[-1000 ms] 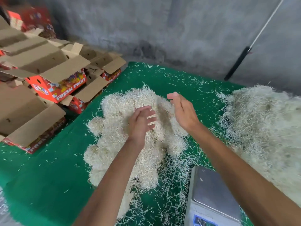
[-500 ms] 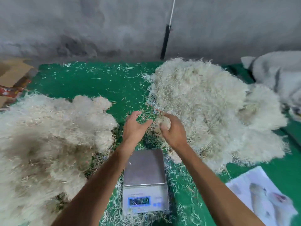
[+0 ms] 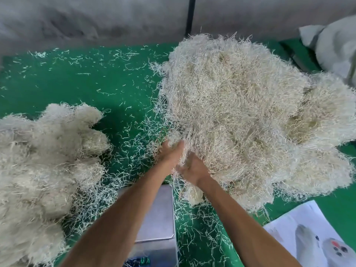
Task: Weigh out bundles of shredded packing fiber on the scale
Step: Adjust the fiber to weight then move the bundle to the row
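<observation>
Here a tuft is clutched by the left hand [image 3: 171, 153] and right hand [image 3: 192, 169] at the pile [image 3: 240, 112]; it is best drawn off whole toward the scale [image 3: 159, 212] below.

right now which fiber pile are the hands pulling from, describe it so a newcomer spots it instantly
On the green mat, look right of the steel scale. The big fiber pile there reaches back to the grey wall. Unlike the left pile of rounded clumps, it is one loose mass, with both hands at its near edge.
</observation>
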Demonstrator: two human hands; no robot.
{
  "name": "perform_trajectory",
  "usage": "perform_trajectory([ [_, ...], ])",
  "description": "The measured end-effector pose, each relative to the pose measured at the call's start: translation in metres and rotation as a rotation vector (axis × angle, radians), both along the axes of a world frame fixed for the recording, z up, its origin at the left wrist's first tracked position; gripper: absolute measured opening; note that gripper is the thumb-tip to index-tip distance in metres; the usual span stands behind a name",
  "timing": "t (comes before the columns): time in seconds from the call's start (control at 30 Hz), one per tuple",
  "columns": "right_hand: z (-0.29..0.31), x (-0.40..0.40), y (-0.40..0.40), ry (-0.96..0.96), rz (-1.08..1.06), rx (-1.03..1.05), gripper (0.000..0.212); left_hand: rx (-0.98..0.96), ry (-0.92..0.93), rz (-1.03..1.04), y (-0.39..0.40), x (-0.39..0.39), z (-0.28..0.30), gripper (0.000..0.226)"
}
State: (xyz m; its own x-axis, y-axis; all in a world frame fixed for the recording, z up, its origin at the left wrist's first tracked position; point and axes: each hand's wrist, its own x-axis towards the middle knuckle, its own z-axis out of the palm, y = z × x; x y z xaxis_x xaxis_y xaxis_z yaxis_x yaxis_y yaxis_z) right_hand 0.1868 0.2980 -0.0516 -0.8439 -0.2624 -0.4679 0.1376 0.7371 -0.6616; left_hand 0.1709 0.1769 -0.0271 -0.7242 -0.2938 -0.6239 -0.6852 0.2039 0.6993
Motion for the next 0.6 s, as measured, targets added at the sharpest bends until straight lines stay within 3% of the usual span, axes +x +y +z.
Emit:
perform_trajectory([
  [0.1, -0.006, 0.004, -0.022, -0.022, -0.021, -0.26, 0.062, 0.128, -0.112, -0.061, -0.008, 0.001, -0.009, 0.087],
  [0.17, 0.003, 0.002, -0.034, 0.011, -0.054, -0.413, 0.052, 0.165, -0.065, -0.193, -0.028, 0.003, -0.006, 0.064],
  [0.2, 0.008, 0.0, -0.036, 0.074, -0.082, -0.474, 0.05, 0.073, -0.012, -0.303, -0.041, 0.002, -0.006, 0.057],
  [0.3, 0.023, -0.009, -0.03, 0.346, -0.204, -0.519, 0.056, -0.252, 0.17, -0.234, -0.076, -0.006, 0.009, 0.054],
  [0.33, 0.026, -0.013, -0.026, 0.414, -0.191, -0.434, 0.063, -0.238, 0.235, -0.239, -0.089, -0.009, 0.017, 0.057],
  [0.4, 0.03, -0.022, -0.02, 0.473, -0.042, -0.128, 0.094, 0.13, 0.31, -0.168, -0.104, -0.011, 0.042, 0.066],
  [0.47, 0.034, -0.028, -0.017, 0.456, 0.115, 0.19, 0.113, 0.462, 0.256, 0.063, -0.106, -0.016, 0.068, 0.084],
  [0.53, 0.037, -0.034, -0.011, 0.438, 0.154, 0.4, 0.096, 0.437, 0.202, 0.142, -0.107, -0.02, 0.095, 0.071],
  [0.6, 0.045, -0.042, 0.0, 0.47, 0.127, 0.492, 0.036, 0.27, 0.22, -0.049, -0.106, -0.015, 0.108, 0.064],
])
